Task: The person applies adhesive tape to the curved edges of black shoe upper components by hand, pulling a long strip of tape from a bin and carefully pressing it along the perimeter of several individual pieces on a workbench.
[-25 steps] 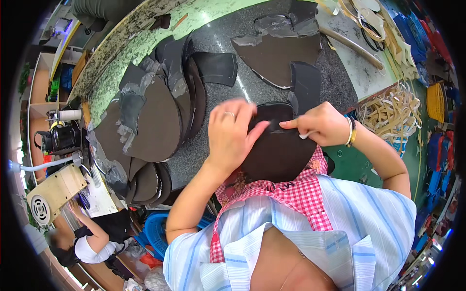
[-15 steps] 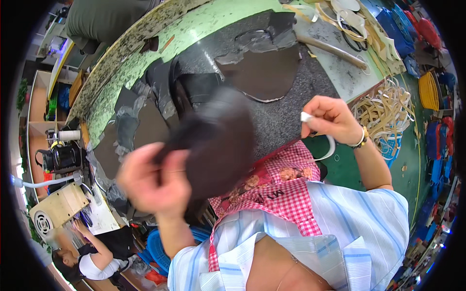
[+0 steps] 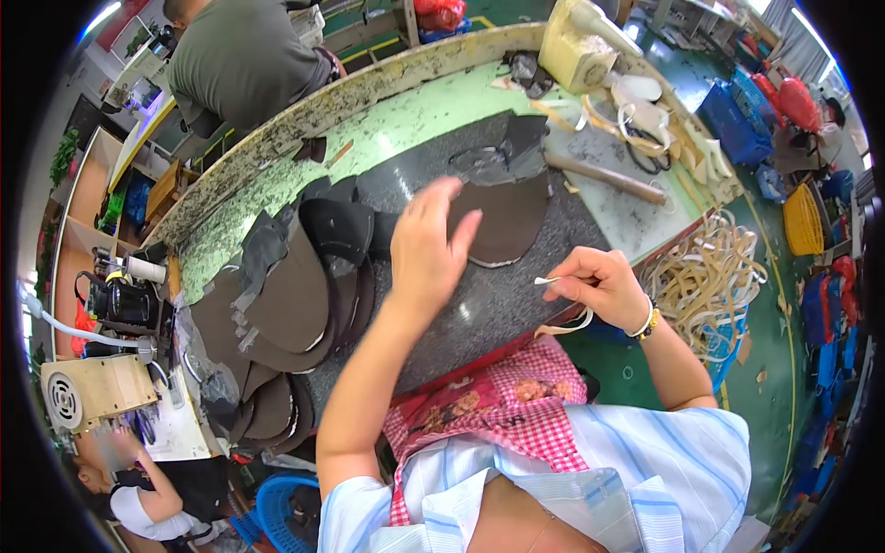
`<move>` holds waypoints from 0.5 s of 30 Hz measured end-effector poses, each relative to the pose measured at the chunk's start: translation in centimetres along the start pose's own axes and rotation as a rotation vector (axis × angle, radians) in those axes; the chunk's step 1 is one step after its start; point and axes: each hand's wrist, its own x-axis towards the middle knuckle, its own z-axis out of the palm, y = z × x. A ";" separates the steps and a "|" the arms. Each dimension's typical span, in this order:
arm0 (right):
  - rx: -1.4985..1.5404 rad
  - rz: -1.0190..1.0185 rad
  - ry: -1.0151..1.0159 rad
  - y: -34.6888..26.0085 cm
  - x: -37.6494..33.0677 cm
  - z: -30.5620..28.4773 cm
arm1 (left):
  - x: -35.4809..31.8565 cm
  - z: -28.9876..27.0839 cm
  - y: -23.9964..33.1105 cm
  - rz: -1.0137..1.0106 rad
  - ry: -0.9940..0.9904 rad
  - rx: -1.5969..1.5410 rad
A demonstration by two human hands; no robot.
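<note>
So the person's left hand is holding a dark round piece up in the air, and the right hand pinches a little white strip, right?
Not quite. In the head view the left hand is empty, fingers spread above the dark pieces lying on the grey table. The right hand does pinch a little white strip.

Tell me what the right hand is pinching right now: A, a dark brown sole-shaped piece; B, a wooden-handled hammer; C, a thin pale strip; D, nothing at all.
C: the right hand pinches a thin pale strip between its fingertips, while the hammer lies untouched on the bench.
</note>
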 end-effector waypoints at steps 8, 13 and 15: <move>-0.287 -0.240 -0.075 -0.7 -1.8 -1.3 | 3.7 7.0 -5.7 -0.292 -0.045 -0.249; -0.035 -0.056 0.224 -2.4 -3.4 -4.6 | 3.7 -3.1 0.3 -0.457 -0.182 -0.821; -0.103 -0.129 0.027 -4.8 -1.7 -4.5 | 0.6 -4.9 0.3 -0.413 -0.343 -0.684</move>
